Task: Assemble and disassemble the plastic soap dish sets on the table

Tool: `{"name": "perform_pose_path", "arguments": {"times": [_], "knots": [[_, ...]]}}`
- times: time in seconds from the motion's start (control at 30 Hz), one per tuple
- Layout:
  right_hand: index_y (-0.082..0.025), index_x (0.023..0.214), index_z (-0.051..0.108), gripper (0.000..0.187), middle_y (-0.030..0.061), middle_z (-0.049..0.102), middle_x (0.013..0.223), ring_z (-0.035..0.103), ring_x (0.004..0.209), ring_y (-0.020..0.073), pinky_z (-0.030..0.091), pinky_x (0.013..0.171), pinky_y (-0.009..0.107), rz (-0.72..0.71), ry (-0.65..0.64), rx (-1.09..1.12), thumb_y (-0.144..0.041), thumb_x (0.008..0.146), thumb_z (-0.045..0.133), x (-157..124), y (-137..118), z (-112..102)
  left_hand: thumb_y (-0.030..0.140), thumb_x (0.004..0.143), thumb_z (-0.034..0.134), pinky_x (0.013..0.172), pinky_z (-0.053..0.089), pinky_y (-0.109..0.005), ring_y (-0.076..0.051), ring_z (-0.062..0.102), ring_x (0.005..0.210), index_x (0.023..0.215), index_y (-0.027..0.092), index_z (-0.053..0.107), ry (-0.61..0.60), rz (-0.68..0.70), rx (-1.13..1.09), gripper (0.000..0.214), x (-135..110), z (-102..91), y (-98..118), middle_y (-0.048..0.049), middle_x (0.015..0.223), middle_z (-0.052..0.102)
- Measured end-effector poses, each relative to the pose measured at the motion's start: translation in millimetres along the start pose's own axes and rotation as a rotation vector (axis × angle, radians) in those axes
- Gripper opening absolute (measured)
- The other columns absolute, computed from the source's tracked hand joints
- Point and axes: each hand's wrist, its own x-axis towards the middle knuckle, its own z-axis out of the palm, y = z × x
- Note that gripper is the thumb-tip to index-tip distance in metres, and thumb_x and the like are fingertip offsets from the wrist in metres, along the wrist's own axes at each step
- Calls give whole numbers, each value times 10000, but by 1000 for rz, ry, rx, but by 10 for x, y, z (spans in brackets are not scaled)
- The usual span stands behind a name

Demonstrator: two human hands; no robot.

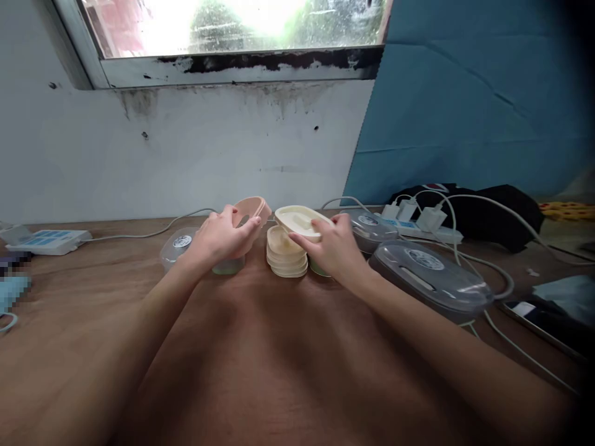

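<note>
My left hand (227, 234) is closed around a pink plastic container (255, 209), tilted, with what look like doubled rims. Below it stands a greenish container (230, 267), mostly hidden by the hand. My right hand (337, 248) grips a cream oval dish (297, 222), thumb inside it and fingers at its right edge. The dish is held tilted above a stack of cream containers (287, 255) on the table. Behind my right hand a bit of a green container (318, 267) shows beside the stack.
Clear-lidded containers stand left (178, 243) and right (430, 272), another (370, 226) behind. Power strips (51, 240) with cables lie on both sides. A phone (543, 322) lies far right, near a black cloth bag (488, 214). The wall and window (242, 68) bound the table's back.
</note>
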Motion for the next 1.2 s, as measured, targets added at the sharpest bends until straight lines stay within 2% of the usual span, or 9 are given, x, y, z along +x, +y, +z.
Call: {"name": "perform_pose_path", "arguments": {"times": [0.1,0.3,0.47,0.53,0.67,0.87,0.97,1.03,1.2], "knots": [[14,1015,600,750,269,464,1050,493,973,372,412,797,445,4,-57,-96,-659,807,341,148,-228,226,727,730,324,764,445,-434,-345,535,1024,1239,225,425,38,7,9,722,-77,-79,-34,-172,1193,491],[-13,1033,595,692,268,511,1028,511,944,359,425,734,422,-100,-105,-180,-632,812,377,25,-310,397,746,700,359,702,468,-406,-341,559,976,1211,259,438,113,17,-54,710,-86,-226,-103,-146,1203,493],[-170,1335,380,692,205,308,1384,212,1273,412,219,968,534,-413,-92,-216,-571,783,499,46,-330,357,746,703,359,728,461,-417,-335,544,993,1210,256,445,112,36,-41,711,-97,-235,-67,-137,1187,498],[-246,1295,447,613,130,294,1424,158,1306,399,158,1000,542,-563,-138,-223,-536,763,545,64,-373,415,722,723,357,756,451,-428,-329,538,1005,1213,248,448,102,61,-10,687,-126,-221,-24,-138,1176,501],[-175,1059,646,316,135,415,1350,287,1245,395,251,945,528,-681,-194,-250,-315,811,511,56,-398,579,689,730,377,777,440,-420,-330,543,1005,1197,235,483,37,84,65,661,-214,-177,67,-134,1163,523],[-177,1099,622,343,133,521,1247,333,1217,366,293,926,498,-666,-160,-223,-310,831,455,14,-286,546,673,762,303,809,427,-393,-323,535,1040,1175,190,511,-87,140,94,669,-298,-64,135,-134,1210,521],[-180,1260,485,450,104,411,1369,205,1314,307,185,1034,455,-556,-79,-202,-377,868,386,-52,-142,412,685,760,290,813,427,-401,-322,532,1048,1172,199,512,-90,140,93,675,-297,-54,118,-130,1220,518],[-91,1344,346,498,150,321,1421,174,1332,293,172,1045,448,-400,-12,-203,-326,913,266,-124,6,355,690,756,299,818,427,-405,-324,524,1058,1152,212,521,-66,149,86,660,-293,-76,110,-118,1205,535],[2,1273,396,502,237,465,1295,368,1226,352,283,975,484,-206,-39,-236,-302,881,316,-318,302,411,635,780,334,847,412,-423,-326,531,1043,1122,195,540,-49,136,111,594,-280,-115,171,-125,1167,557]]}}
